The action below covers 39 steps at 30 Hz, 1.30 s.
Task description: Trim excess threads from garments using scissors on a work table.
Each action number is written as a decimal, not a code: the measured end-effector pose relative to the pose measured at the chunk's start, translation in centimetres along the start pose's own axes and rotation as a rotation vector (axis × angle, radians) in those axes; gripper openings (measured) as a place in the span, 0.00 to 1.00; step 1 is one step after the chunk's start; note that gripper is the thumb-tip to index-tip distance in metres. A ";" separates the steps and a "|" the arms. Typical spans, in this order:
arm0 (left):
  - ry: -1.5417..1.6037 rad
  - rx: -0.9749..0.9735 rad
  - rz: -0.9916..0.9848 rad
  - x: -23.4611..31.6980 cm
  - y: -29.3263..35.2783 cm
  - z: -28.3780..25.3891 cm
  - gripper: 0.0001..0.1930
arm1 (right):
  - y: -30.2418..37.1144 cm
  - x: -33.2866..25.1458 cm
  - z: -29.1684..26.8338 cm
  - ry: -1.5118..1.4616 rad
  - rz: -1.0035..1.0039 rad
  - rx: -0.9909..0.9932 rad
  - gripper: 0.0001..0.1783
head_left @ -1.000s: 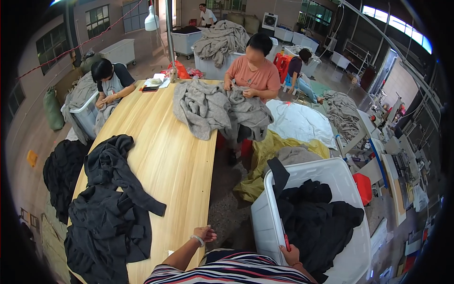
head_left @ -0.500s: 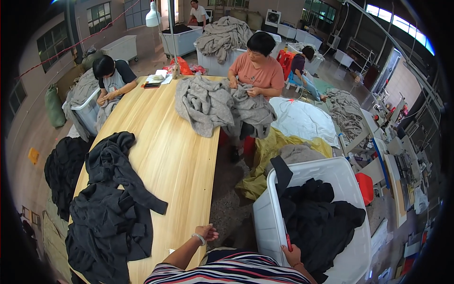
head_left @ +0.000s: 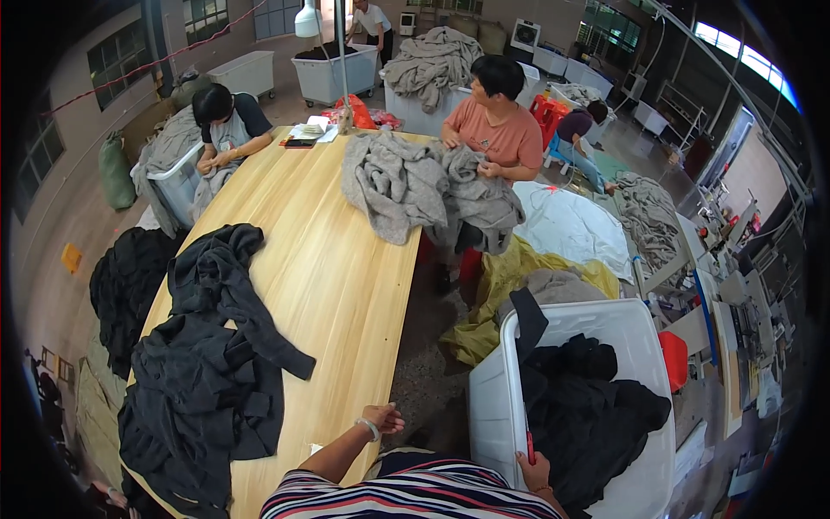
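Beside the right edge of the wooden table point(head_left: 337, 285), my left hand point(head_left: 386, 419) hangs empty, its fingers loosely curled but apart. A slim red-handled tool point(head_left: 530, 445) is in my right hand point(head_left: 534, 471); its working end is too small to make out. That hand is at the near left rim of a white tub point(head_left: 653, 346), which holds dark knitted garments point(head_left: 588, 415). One dark piece point(head_left: 528, 322) drapes over the tub's far left corner. Dark garments point(head_left: 207, 372) also lie heaped on the left of the table.
Across the table, a person in a peach shirt point(head_left: 493, 134) handles grey knitwear point(head_left: 398, 186). Another person point(head_left: 226, 130) works at the far left edge. A yellow sheet point(head_left: 484, 316) and white sacking point(head_left: 575, 225) lie beyond the tub. A lamp point(head_left: 307, 22) hangs by a pole.
My view has shifted, so the scene sits slightly further right. The person in the peach shirt has lifted and turned their head. Both my hands stay nearly in place.
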<state>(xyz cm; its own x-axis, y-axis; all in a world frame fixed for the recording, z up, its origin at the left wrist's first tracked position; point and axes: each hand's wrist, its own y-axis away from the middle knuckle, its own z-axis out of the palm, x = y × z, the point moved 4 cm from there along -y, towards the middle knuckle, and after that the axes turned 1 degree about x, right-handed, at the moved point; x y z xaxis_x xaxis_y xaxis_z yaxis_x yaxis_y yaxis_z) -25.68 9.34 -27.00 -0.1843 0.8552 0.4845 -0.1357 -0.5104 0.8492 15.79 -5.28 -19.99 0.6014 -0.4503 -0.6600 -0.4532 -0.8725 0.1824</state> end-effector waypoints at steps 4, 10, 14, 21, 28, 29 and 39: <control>-0.008 -0.006 -0.004 0.0 -0.2 -0.1 0.20 | -0.1 0.3 0.2 -0.020 -0.027 0.014 0.22; -0.009 -0.012 -0.002 -0.1 -0.2 0.0 0.21 | -0.1 0.2 0.3 -0.051 -0.033 0.048 0.24; -0.001 -0.020 -0.006 -0.5 -0.8 -0.2 0.21 | -0.2 0.3 0.2 -0.036 -0.022 0.032 0.24; 0.022 -0.028 -0.003 -0.7 -1.2 -0.2 0.20 | -0.1 0.4 0.4 -0.073 -0.042 0.049 0.23; 0.011 -0.023 -0.008 -0.3 -0.6 0.0 0.19 | -0.4 1.2 0.6 -0.057 -0.050 0.050 0.24; 0.003 -0.014 -0.011 -0.1 -0.4 0.0 0.19 | -0.4 1.1 0.5 -0.056 -0.050 0.048 0.24; 0.000 -0.038 -0.002 -0.2 -0.8 0.4 0.19 | 0.1 0.9 -0.2 -0.050 -0.058 0.037 0.23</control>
<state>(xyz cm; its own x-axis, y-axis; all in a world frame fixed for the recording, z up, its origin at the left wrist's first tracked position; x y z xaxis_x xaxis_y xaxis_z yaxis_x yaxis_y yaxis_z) -25.11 9.61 -27.71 -0.1837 0.8562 0.4829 -0.1726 -0.5117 0.8416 16.40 -5.82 -20.46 0.5945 -0.3882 -0.7042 -0.4429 -0.8890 0.1163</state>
